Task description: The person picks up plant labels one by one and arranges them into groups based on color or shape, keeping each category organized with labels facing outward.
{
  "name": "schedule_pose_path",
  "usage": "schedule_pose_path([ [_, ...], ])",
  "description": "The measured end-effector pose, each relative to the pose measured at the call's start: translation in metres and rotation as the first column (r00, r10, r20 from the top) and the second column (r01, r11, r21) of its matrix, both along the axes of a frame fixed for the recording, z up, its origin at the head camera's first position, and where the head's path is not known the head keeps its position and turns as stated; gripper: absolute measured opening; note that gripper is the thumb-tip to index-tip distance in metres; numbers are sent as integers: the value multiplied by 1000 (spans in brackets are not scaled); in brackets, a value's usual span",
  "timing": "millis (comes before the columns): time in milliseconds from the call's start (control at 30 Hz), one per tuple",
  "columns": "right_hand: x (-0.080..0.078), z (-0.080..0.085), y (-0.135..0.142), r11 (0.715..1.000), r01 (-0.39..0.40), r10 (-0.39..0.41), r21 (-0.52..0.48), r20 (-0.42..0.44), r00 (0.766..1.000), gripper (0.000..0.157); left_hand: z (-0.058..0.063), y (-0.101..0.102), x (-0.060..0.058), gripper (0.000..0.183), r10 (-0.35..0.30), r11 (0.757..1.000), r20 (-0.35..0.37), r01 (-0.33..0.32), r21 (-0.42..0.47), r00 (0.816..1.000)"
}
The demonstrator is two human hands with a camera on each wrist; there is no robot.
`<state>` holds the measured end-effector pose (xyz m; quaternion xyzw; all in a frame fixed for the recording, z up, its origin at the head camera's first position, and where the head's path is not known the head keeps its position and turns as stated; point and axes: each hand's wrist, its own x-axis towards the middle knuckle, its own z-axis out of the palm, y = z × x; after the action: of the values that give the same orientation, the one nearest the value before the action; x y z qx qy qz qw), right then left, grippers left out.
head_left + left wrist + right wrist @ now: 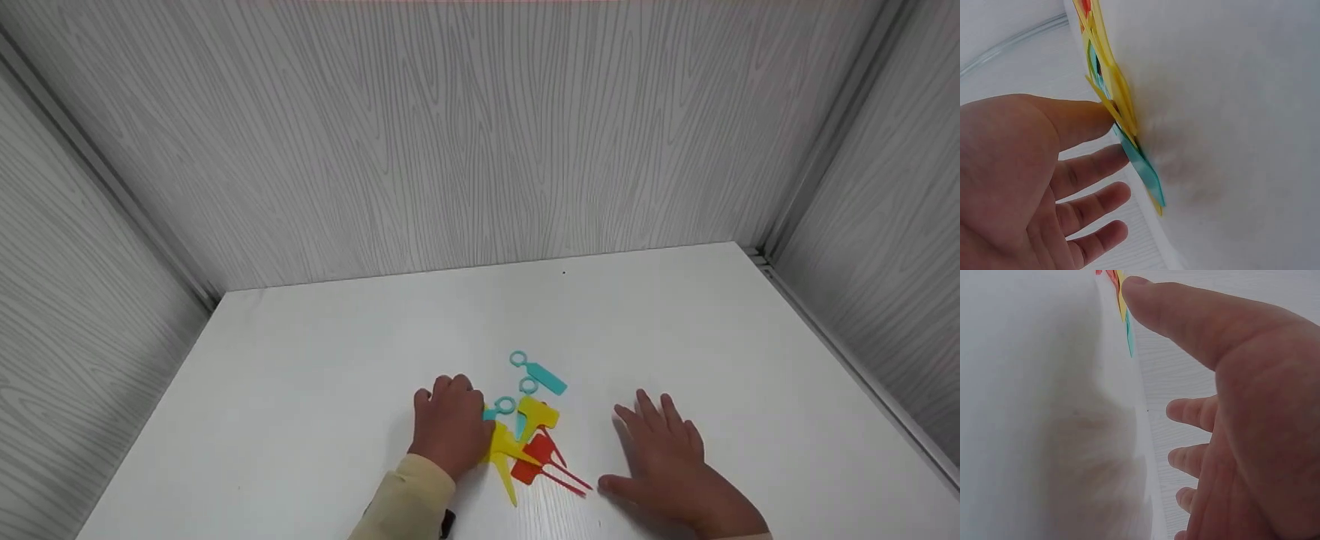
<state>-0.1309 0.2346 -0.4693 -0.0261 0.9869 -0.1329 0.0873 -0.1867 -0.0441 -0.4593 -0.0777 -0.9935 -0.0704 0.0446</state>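
Note:
My left hand (pixel 451 427) reaches over the left side of a small pile of plastic plant labels. In the left wrist view its thumb rests against a yellow label (pixel 1121 93). The index fingertip is right at a turquoise ring-ended label (pixel 1143 169), with thumb and index apart. More of the pile shows in the head view: yellow T-shaped labels (pixel 538 411), red labels (pixel 537 459) with thin stems, and turquoise labels (pixel 546 378) with rings. Parts of the left labels are hidden under that hand. To the right of the red stems, my right hand (pixel 667 465) spreads its fingers, holding nothing.
A white tabletop (pixel 315 360) lies beneath the pile. Grey wood-grain panels stand at the back (pixel 465 135), left (pixel 82 262) and right (pixel 877 247). One dark speck (pixel 564 273) marks the table near the back edge.

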Motion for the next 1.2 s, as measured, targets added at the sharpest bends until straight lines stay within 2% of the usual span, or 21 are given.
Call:
schedule_pose_path([
  [200, 0, -2, 1, 1000, 13, -13, -2, 23, 1000, 125, 7, -7, 2, 43, 37, 999, -18, -38, -9, 999],
  [400, -3, -3, 1, 1000, -5, 5, -12, 38, 999, 124, 13, -44, 1, 35, 147, 989, -24, -147, 9, 989],
  [533, -4, -4, 3, 1000, -6, 7, -26, 56, 998, 127, 11, -79, 0, 31, 242, 970, 10, -242, 17, 970],
  [667, -4, -6, 4, 999, -5, 7, -39, 63, 998, 125, 6, -116, 1, 30, 329, 943, 79, -331, 18, 941],
  [767, -5, -8, 3, 999, -4, 6, -34, 65, 998, 124, 4, -142, 3, 30, 370, 926, 127, -376, 26, 920],
  [967, -8, -10, -1, 1000, 22, -20, -21, 90, 996, 130, 4, -178, 9, 29, 410, 902, 193, -427, 58, 892],
  [1200, -8, -8, 0, 999, 10, -5, -43, 112, 994, 123, 7, -190, 12, 27, 404, 899, 218, -429, 83, 888],
])
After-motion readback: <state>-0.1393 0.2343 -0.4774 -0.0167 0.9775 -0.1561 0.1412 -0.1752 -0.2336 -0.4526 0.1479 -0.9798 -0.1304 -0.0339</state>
